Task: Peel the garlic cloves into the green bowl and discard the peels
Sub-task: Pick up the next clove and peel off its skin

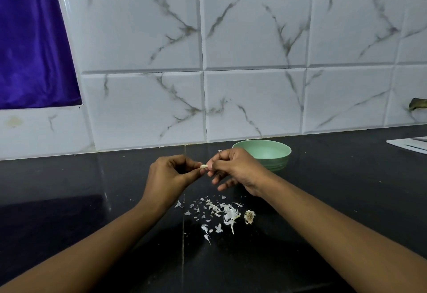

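Head view looks down on a dark, glossy table [346, 200] that runs to a wall of white marble-veined tiles [254, 38].

Both forearms reach in from the bottom edge and the hands meet above the middle of the table. The left hand [171, 174] has its fingers curled, with thumb and forefinger nipping one end of a small pale garlic clove [203, 166]. The right hand [235, 170] pinches the other end of the same clove with its thumb and upper fingers, and its lower fingers hang loosely underneath. The clove is held in the air between the two hands, clear of the table.

The green bowl [280, 164] stands on the table just behind the right hand, near the wall, and the hand covers part of its near side. What lies inside it cannot be made out from this angle.

A scatter of white peels [221, 211] lies on the table below the hands, towards the person. The thickest heap is on the right, and a dry, brownish garlic root stub [249, 216] lies just beside it.

A purple cloth [30, 45] hangs at the upper left against the wall. A white flat sheet [413, 145] lies at the far right edge of the table, cut off by the frame.
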### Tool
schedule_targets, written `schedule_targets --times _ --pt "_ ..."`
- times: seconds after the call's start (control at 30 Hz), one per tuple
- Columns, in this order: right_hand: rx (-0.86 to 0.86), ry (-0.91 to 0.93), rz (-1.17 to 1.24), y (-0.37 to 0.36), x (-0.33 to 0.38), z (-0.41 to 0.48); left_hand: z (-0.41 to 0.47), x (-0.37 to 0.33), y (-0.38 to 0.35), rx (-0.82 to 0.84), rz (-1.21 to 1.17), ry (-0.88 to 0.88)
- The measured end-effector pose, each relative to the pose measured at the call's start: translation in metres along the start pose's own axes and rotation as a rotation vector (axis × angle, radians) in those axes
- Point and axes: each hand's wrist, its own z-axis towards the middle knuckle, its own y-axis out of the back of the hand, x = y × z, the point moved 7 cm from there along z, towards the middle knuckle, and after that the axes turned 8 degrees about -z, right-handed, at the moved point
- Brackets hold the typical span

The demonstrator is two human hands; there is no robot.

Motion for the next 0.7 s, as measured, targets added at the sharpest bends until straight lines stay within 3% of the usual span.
schedule_targets --times 0.37,0.7 --pt "-0.087 0.008 -0.067 0.0013 0.0008 0.0027 -0.0004 -0.0005 -0.0030 0.026 0.037 -0.016" --pt "-0.056 -0.028 0.029 0.0002 -0.0030 0.0030 0.0016 0.0093 -0.0067 0.080 -0.119 0.125"
